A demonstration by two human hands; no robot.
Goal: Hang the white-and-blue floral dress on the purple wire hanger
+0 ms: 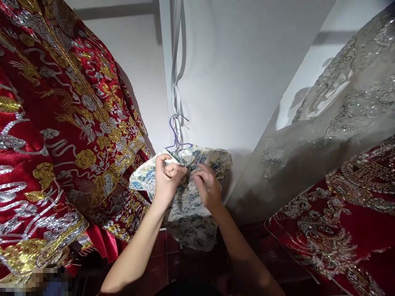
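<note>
A white dress with a blue floral print (pixel 188 213) hangs on a purple wire hanger (pixel 175 135) from a white strap against the wall. My left hand (pixel 166 176) is closed, pinching the fabric near the collar. My right hand (pixel 208 187) is curled beside it, its fingers pinching the same fabric at the front of the dress. Both hands meet at the upper chest of the garment.
A red garment with gold and silver embroidery (pixel 55 135) hangs close on the left. A sheer grey beaded gown (pixel 333 135) and another red embroidered garment (pixel 345 222) hang on the right. A white wall (pixel 234 74) is behind. Dark red floor tiles (pixel 163 250) lie below.
</note>
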